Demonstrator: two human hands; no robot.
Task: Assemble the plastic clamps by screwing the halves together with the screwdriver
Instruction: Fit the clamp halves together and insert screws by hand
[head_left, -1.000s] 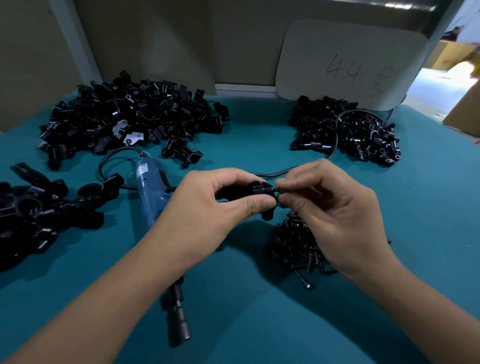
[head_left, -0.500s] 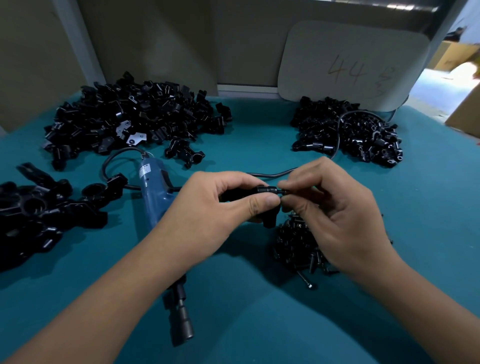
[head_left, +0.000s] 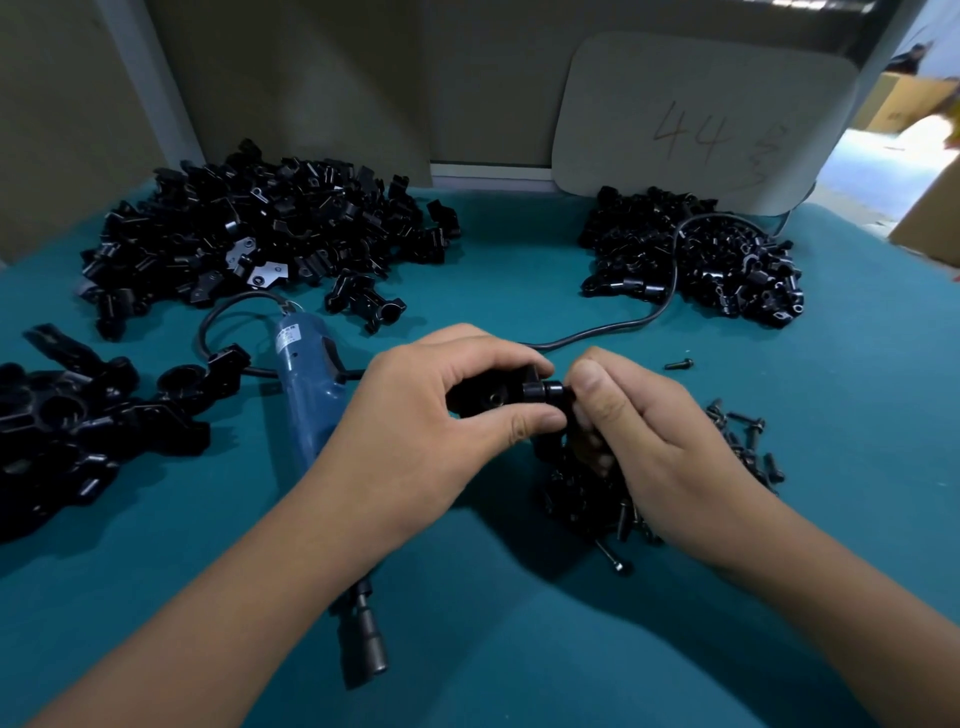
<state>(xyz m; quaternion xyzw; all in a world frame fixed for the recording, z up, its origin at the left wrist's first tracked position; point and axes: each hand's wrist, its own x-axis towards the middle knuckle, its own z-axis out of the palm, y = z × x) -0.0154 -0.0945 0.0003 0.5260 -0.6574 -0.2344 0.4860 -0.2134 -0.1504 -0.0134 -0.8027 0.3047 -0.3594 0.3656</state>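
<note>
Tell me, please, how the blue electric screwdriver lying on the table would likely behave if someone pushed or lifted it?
The blue electric screwdriver looks rigid, so it should lift as one piece. Its rounded body might roll if nudged sideways. The looped cord trailing from its far end would probably drag and tug.

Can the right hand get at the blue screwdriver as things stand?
Probably not directly: the right hand pinches the clamp, and the left hand and forearm lie across the screwdriver.
</note>
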